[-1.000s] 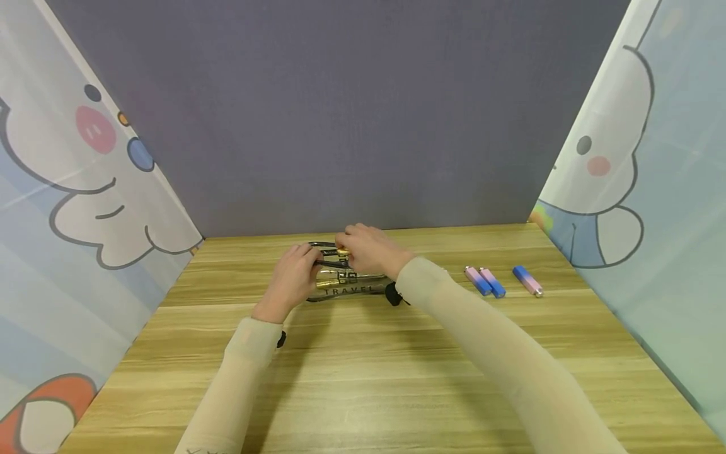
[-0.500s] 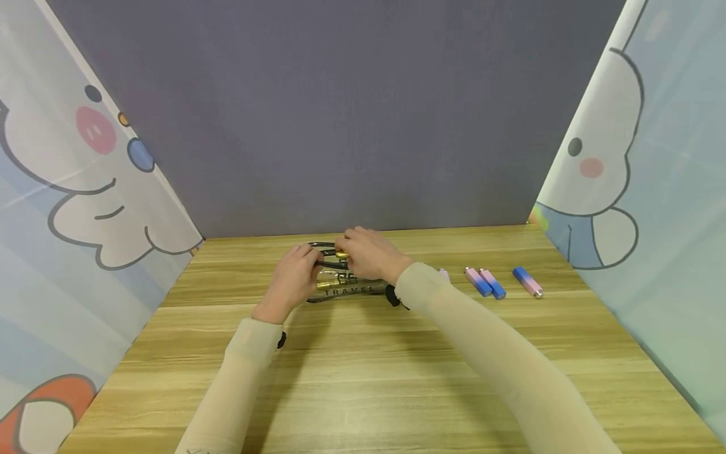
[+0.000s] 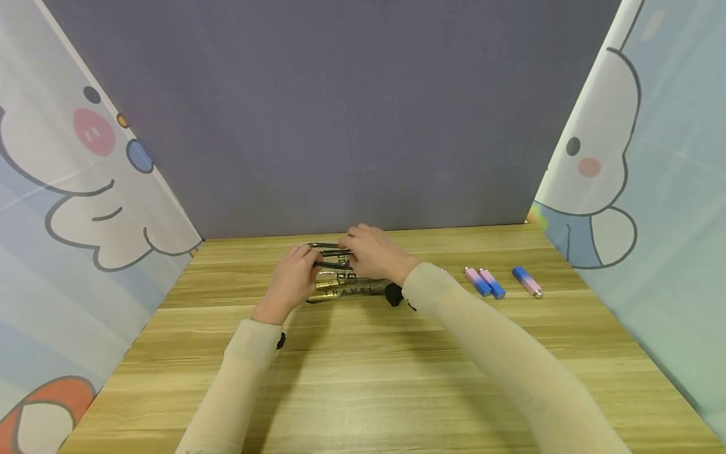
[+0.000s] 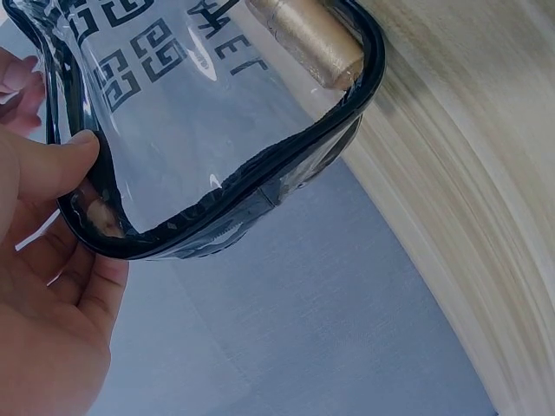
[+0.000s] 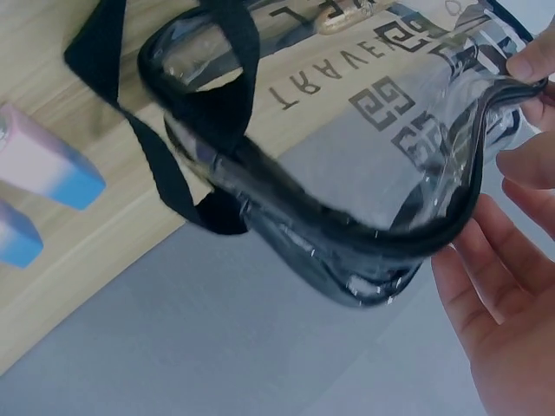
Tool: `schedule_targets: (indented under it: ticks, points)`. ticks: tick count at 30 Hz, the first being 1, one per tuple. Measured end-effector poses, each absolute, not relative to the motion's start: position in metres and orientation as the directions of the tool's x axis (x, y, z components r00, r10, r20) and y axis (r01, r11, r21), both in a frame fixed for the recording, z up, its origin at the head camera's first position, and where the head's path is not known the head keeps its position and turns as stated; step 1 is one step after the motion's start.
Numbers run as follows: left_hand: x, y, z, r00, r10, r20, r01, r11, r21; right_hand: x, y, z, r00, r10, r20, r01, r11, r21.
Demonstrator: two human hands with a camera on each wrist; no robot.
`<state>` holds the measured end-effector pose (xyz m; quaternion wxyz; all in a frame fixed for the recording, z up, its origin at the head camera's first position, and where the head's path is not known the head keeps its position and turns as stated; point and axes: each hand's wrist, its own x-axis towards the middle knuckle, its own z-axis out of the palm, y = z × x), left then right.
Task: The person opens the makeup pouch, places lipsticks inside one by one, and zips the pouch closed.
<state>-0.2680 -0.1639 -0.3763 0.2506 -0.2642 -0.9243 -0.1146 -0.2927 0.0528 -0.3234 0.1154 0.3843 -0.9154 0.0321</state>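
Note:
A clear bag with black trim and "TRAVEL" lettering (image 3: pixel 353 291) lies near the table's back edge. My left hand (image 3: pixel 292 277) (image 4: pixel 52 217) pinches its black edge between thumb and fingers at the left end. My right hand (image 3: pixel 374 255) (image 5: pixel 512 321) is at the bag's upper edge, its fingers relaxed beside the black trim (image 5: pixel 475 165); nothing shows held in it. A gold cylinder (image 4: pixel 316 39) lies inside the bag, seen through the plastic. Part of the bag's right end is hidden under my right hand and sleeve.
Several pink-and-blue sticks lie on the wooden table (image 3: pixel 363 378) to the right, two side by side (image 3: pixel 478 281) and one apart (image 3: pixel 527 282). A black strap (image 5: pixel 160 165) hangs at the bag's right end. A grey panel (image 3: pixel 340 113) stands behind.
The gold item under my right fingertips is no longer seen there, and more gold shows low in the bag's left part. The left hand has barely moved; the right has shifted slightly right.

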Motion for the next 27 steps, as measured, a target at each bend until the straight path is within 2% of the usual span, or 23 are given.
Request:
schedule_targets:
  ticks: [9,18,27]
  points:
    - [-0.268,-0.165,-0.375,-0.747,0.428,0.508,0.539,0.838,0.088,-0.287,0.071,-0.314,-0.722,-0.660,0.207,-0.671,0.741,0.018]
    - [-0.267,-0.165,-0.374,-0.739,0.430,0.519,0.545,0.834,0.085,-0.285,0.098,-0.312,-0.745,-0.622,0.242,-0.640,0.769,0.007]
    - [-0.266,-0.162,-0.374,-0.741,0.431,0.515,0.542,0.837,0.080,-0.286,0.134,-0.321,-0.807,-0.524,0.271,-0.567,0.817,-0.109]
